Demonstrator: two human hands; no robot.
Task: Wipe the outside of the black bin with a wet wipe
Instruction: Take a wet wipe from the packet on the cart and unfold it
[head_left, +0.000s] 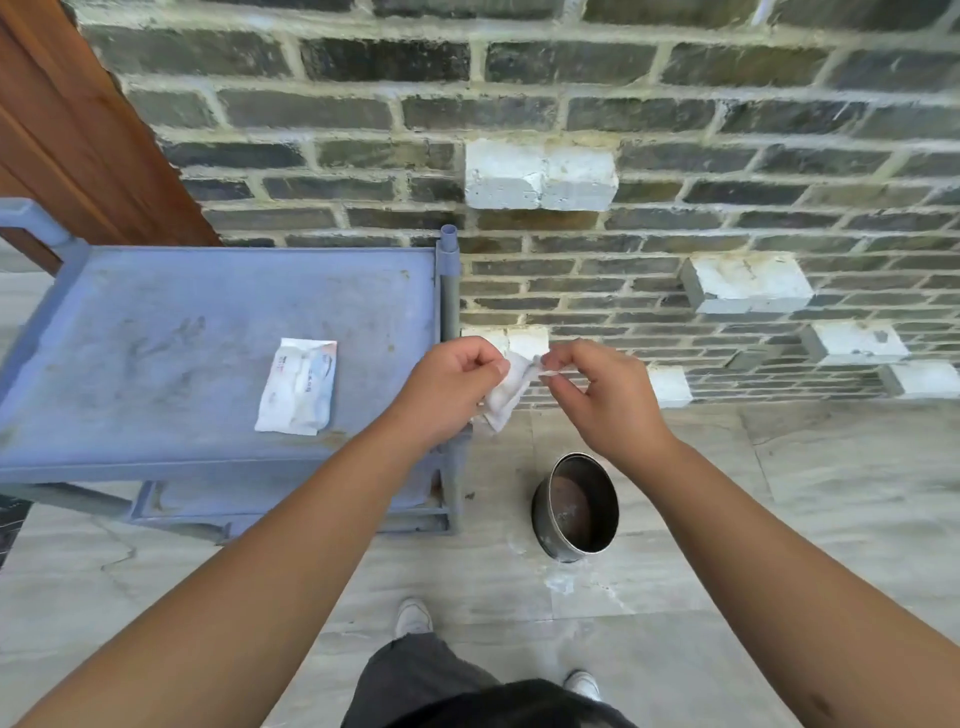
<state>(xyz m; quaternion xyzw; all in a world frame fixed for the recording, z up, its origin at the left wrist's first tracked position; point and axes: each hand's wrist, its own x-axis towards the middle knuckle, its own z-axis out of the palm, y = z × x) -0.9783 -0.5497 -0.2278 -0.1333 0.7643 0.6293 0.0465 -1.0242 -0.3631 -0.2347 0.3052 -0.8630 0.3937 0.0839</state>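
Note:
Both my hands hold a white wet wipe (506, 392) in the air above the floor. My left hand (447, 389) grips its crumpled lower part, and my right hand (602, 395) pinches its upper corner. Below my right hand, the round black bin (574, 506) stands open-topped on the stone floor, apart from both hands. A white packet of wet wipes (297, 387) lies flat on the top shelf of a blue cart (156, 312) to the left.
The blue cart's corner post (449, 291) rises just left of my hands. A grey brick wall (571, 156) with jutting white blocks stands straight ahead. A wooden door (78, 130) is at the far left. My feet (413, 616) are on the pale floor.

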